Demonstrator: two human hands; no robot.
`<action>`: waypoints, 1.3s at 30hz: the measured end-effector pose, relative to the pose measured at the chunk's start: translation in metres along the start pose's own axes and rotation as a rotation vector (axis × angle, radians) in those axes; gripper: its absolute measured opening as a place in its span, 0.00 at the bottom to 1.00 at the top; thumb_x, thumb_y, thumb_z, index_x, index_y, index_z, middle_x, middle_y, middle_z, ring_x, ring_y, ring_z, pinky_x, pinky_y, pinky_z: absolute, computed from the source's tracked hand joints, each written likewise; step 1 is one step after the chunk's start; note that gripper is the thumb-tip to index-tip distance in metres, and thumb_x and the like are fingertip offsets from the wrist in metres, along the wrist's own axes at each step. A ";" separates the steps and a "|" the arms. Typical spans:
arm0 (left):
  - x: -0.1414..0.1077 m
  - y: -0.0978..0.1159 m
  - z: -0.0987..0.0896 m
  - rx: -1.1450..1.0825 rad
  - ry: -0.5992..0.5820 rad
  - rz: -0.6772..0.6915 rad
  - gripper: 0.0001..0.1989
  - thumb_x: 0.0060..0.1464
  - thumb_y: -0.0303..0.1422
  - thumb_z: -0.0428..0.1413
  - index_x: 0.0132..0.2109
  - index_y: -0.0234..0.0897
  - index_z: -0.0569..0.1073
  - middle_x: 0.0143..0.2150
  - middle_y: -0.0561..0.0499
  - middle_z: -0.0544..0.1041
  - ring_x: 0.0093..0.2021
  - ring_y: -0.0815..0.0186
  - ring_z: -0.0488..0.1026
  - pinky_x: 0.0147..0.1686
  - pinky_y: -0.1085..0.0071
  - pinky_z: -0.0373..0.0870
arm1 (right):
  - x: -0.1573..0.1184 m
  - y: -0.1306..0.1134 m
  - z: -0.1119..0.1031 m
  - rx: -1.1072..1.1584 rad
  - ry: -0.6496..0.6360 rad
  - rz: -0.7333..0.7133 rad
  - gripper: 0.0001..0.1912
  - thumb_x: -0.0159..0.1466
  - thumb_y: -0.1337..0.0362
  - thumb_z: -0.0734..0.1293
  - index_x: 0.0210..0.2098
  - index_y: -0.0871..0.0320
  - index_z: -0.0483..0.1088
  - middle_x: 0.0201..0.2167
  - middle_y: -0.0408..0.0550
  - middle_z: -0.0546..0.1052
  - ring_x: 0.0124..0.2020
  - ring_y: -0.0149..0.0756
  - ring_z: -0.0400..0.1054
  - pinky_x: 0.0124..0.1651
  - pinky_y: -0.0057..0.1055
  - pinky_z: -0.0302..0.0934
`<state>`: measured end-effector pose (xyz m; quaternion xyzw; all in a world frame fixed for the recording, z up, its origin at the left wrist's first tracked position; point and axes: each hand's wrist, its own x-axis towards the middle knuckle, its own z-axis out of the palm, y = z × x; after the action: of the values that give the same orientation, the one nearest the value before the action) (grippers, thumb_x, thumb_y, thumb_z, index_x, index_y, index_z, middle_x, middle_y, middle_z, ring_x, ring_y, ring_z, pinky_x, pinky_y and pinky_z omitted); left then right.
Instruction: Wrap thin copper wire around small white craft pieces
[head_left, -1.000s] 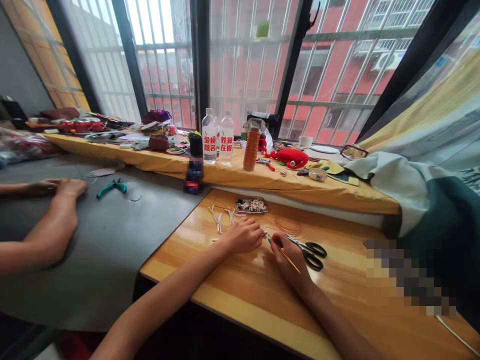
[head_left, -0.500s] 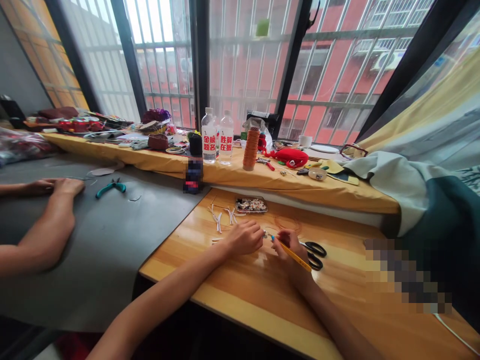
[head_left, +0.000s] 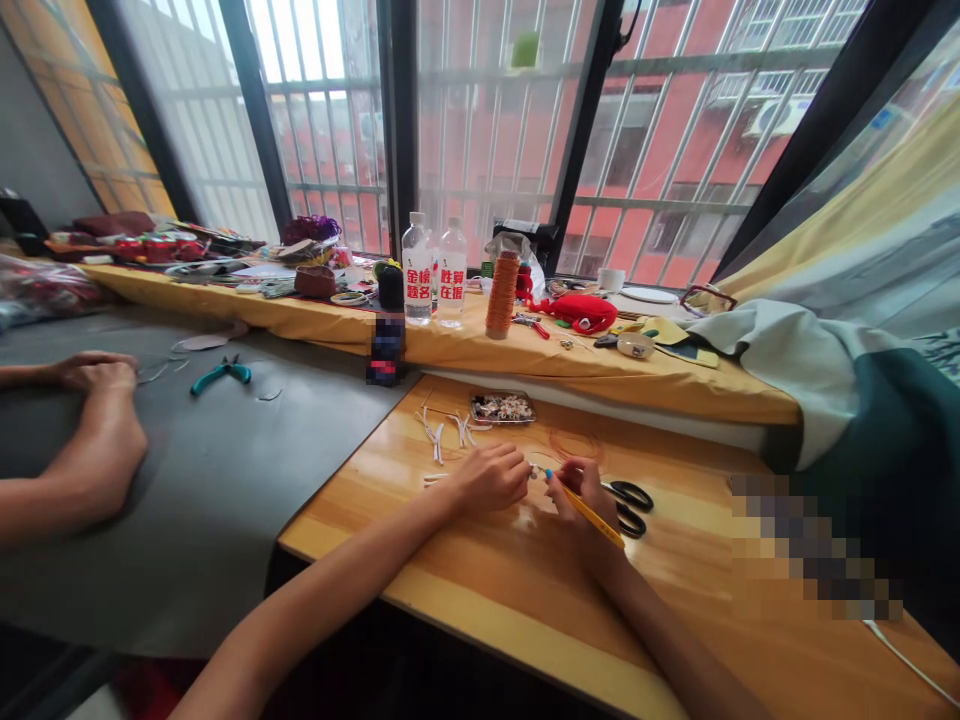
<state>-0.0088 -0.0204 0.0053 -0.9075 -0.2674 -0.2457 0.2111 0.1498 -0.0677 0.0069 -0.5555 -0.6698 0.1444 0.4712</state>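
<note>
One yellow tool (head_left: 595, 517), diagonal, pointing forward-left

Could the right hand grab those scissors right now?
Probably yes. The black-handled scissors lie just beside the right hand, handle loops showing, though that hand would likely have to put down its yellow-handled tool first.

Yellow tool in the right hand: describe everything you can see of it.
The yellow tool is slim, with dark markings, a blue section near the front and a thin tip. The right hand holds it slanted, like a pen, above the table, tip toward a small pale piece at the left hand. Material and tip contact are unclear.
</note>
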 end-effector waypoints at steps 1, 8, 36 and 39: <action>0.000 0.000 0.000 0.004 -0.001 0.001 0.09 0.52 0.30 0.41 0.29 0.35 0.64 0.27 0.51 0.67 0.31 0.68 0.63 0.30 0.71 0.59 | 0.000 0.001 0.000 -0.016 -0.009 -0.007 0.09 0.55 0.59 0.58 0.32 0.55 0.52 0.25 0.45 0.69 0.26 0.34 0.67 0.29 0.30 0.60; 0.000 0.001 0.002 0.018 -0.008 -0.002 0.09 0.53 0.30 0.41 0.29 0.34 0.63 0.27 0.51 0.66 0.31 0.68 0.63 0.29 0.71 0.59 | -0.002 0.003 0.001 -0.080 -0.039 -0.049 0.07 0.56 0.60 0.57 0.31 0.56 0.53 0.24 0.43 0.67 0.24 0.32 0.65 0.28 0.28 0.59; 0.003 -0.003 0.006 -0.213 -0.056 -0.200 0.11 0.54 0.32 0.42 0.30 0.35 0.66 0.29 0.51 0.69 0.32 0.70 0.65 0.32 0.75 0.60 | 0.012 0.000 -0.007 0.043 -0.005 0.089 0.12 0.56 0.57 0.56 0.35 0.57 0.60 0.22 0.42 0.69 0.20 0.31 0.63 0.27 0.28 0.58; 0.003 -0.004 0.006 -0.227 -0.045 -0.217 0.11 0.54 0.32 0.42 0.30 0.35 0.67 0.29 0.51 0.70 0.32 0.70 0.66 0.32 0.75 0.60 | 0.015 0.005 -0.008 -0.041 -0.093 0.022 0.15 0.57 0.55 0.55 0.35 0.58 0.65 0.26 0.46 0.72 0.28 0.35 0.66 0.34 0.30 0.58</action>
<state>-0.0069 -0.0134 0.0034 -0.8965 -0.3390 -0.2756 0.0732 0.1602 -0.0550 0.0145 -0.5649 -0.6876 0.1614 0.4267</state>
